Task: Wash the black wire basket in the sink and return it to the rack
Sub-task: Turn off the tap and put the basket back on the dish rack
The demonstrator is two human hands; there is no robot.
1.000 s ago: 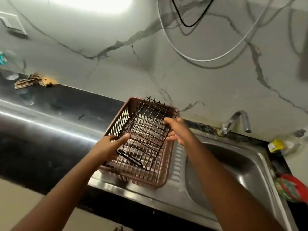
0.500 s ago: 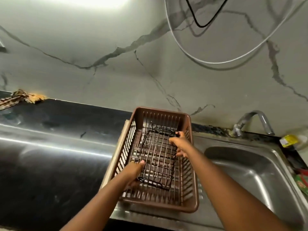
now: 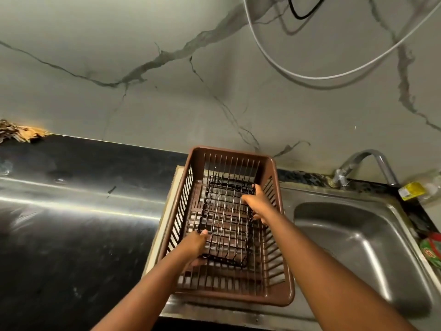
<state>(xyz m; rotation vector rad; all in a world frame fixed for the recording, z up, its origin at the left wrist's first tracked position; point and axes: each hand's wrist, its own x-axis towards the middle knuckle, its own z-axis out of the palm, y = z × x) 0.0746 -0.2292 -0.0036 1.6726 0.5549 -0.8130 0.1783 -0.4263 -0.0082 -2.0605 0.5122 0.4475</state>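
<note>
The black wire basket (image 3: 226, 218) lies flat on the floor of the brown plastic rack (image 3: 279, 299), which stands on the steel drainboard left of the sink (image 3: 362, 254). My left hand (image 3: 194, 246) grips the basket's near left corner, thumb over the wire edge. My right hand (image 3: 259, 204) holds the far right rim, fingers curled around it. Both forearms reach in from below.
A steel tap (image 3: 365, 168) rises behind the sink. A yellow-labelled bottle (image 3: 415, 191) and a red-green item (image 3: 432, 249) sit at the sink's right edge. Black counter (image 3: 71, 211) stretches left. White and black cables (image 3: 310, 76) hang on the marble wall.
The basket went from tilted above the rack to lying flat inside it, lowered by both hands. The view shifted so the rack sits nearer the centre.
</note>
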